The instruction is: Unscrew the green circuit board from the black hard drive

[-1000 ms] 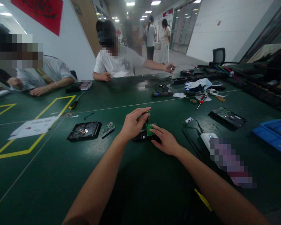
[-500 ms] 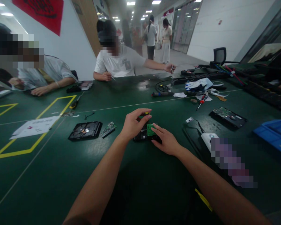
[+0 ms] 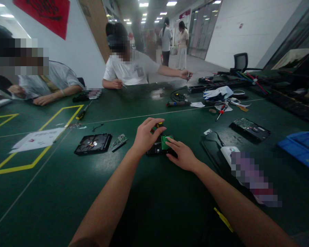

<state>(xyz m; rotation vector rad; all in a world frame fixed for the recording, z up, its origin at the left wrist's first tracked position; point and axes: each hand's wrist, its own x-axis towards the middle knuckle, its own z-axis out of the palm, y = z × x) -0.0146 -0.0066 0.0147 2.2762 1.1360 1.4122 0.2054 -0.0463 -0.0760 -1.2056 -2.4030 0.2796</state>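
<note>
A black hard drive (image 3: 154, 150) with a green circuit board (image 3: 165, 142) lies on the table in front of me. My left hand (image 3: 147, 135) is closed around the yellow and black handle of a screwdriver (image 3: 159, 125), held upright over the drive; its shaft and tip are mostly hidden. My right hand (image 3: 180, 155) grips the drive's right end, fingertips on the green board and thumb at the near edge. To the left sit a second hard drive (image 3: 93, 144) and a detached circuit board (image 3: 119, 141).
At right are another hard drive (image 3: 249, 129), a white power bank (image 3: 230, 152) with a cable, and a blue tray (image 3: 302, 149). A red screwdriver (image 3: 222, 109) and gloves (image 3: 218, 92) lie farther back. Two co-workers sit across the table, one (image 3: 134, 67) reaching rightward.
My left hand has shifted very slightly on the screwdriver handle, with more of the yellow showing. My right hand stays on the hard drive, almost unmoved.
</note>
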